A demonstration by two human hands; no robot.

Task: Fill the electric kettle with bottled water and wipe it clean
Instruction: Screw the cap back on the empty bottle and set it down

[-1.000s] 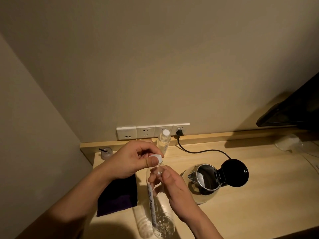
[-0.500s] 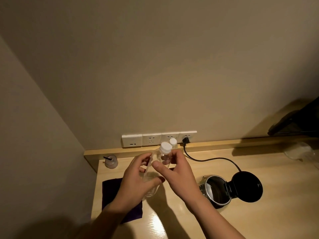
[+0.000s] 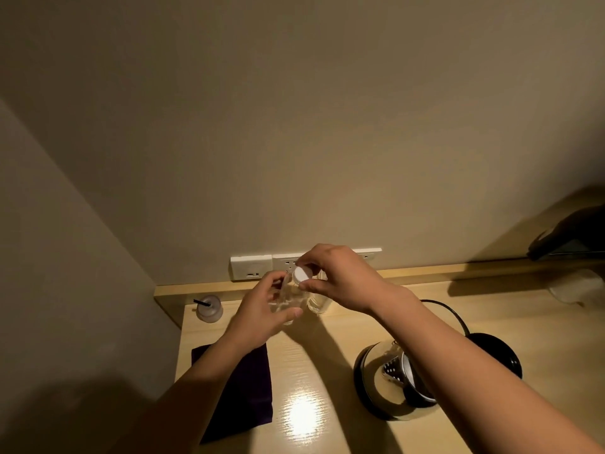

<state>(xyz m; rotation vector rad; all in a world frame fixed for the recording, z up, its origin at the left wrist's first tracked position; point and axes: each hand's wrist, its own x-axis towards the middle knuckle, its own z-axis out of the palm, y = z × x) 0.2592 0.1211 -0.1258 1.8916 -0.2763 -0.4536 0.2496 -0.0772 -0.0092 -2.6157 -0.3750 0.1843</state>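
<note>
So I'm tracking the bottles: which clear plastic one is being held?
The nearer clear plastic bottle, gripped by the left hand; the other bottle stands behind.

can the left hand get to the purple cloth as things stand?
Probably not at once: the left hand is closed around the clear bottle while the right hand grips its cap. The purple cloth lies uncovered beneath the left forearm, reachable once the bottle is freed.

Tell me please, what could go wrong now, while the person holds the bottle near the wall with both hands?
1. The left hand holds the clear bottle while the right hand grips its white cap; squeezing could make water spill near the wall sockets.
2. A second bottle stands just behind and might get knocked over.
3. The right forearm crosses above the open kettle and could bump it.
</note>
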